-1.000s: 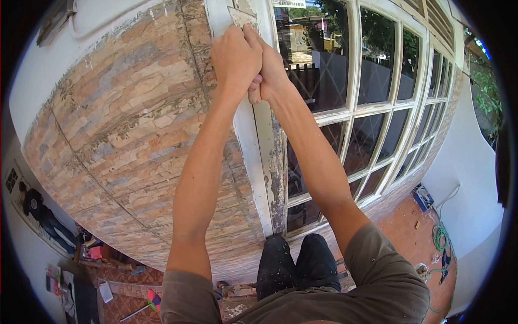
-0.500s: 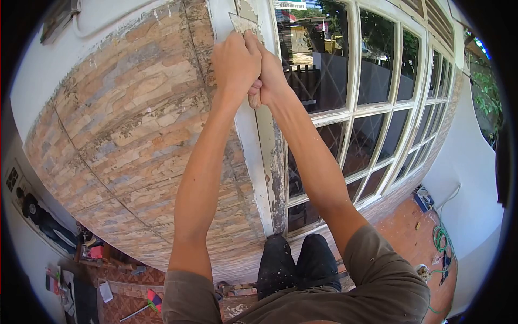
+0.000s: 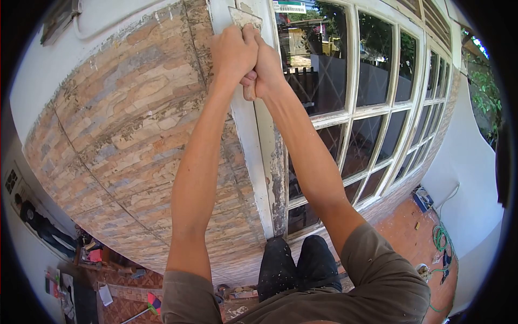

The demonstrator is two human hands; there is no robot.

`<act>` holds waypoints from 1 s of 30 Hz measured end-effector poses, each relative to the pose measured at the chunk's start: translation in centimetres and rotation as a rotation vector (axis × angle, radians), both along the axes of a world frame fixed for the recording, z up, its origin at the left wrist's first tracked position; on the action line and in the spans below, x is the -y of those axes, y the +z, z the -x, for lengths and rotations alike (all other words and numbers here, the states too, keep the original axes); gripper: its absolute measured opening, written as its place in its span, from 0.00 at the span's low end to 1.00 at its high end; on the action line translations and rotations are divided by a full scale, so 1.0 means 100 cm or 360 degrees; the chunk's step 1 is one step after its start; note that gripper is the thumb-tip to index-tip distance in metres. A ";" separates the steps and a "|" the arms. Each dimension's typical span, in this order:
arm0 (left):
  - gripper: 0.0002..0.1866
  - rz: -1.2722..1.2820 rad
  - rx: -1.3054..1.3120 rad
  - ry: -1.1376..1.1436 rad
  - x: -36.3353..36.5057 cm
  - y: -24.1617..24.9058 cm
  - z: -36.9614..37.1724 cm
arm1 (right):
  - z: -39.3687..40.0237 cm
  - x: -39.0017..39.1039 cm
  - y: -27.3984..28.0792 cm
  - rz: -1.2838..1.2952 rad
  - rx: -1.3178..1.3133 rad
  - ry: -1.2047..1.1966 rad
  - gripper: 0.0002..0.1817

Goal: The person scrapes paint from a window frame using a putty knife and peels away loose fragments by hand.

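My left hand (image 3: pixel 233 53) and my right hand (image 3: pixel 268 63) are closed together around the wooden handle of a paint scraper (image 3: pixel 249 93). The butt of the handle sticks out below my fingers. Above my knuckles, the scraper's flat, pale blade lies against the white painted frame (image 3: pixel 249 156). My fingers hide most of the handle. Old paint is flaking from the frame, with bare, dark wood showing lower down.
Stone-patterned tiles (image 3: pixel 129 113) cover the wall at left. A paned window (image 3: pixel 372 81) stands at right. Green hose (image 3: pixel 441 240) and a blue box (image 3: pixel 423 198) lie on the floor. Another person (image 3: pixel 46 227) stands far left; a broom head (image 3: pixel 154 303) is below.
Both hands and the scraper have moved slightly up and left along the frame. My grip looks the same.
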State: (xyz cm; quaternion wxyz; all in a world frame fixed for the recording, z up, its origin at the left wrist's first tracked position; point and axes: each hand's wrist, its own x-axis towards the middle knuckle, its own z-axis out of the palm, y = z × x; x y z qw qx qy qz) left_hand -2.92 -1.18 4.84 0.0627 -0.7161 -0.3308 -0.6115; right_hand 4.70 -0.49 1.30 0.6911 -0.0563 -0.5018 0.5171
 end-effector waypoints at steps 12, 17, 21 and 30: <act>0.23 -0.0063 0.0111 0.0023 0.001 -0.030 0.006 | 0.001 0.013 -0.016 0.0133 0.0211 -0.0113 0.23; 0.24 -0.0103 0.0037 0.0023 0.005 -0.027 0.002 | -0.002 0.013 -0.018 0.0089 0.0090 -0.0097 0.24; 0.25 -0.0106 0.0005 0.0068 0.000 -0.026 0.000 | -0.003 0.012 -0.018 0.0094 0.0079 -0.0086 0.24; 0.24 -0.0113 0.0053 0.0066 -0.006 -0.012 -0.010 | -0.010 0.005 -0.004 0.0110 0.0034 -0.0198 0.25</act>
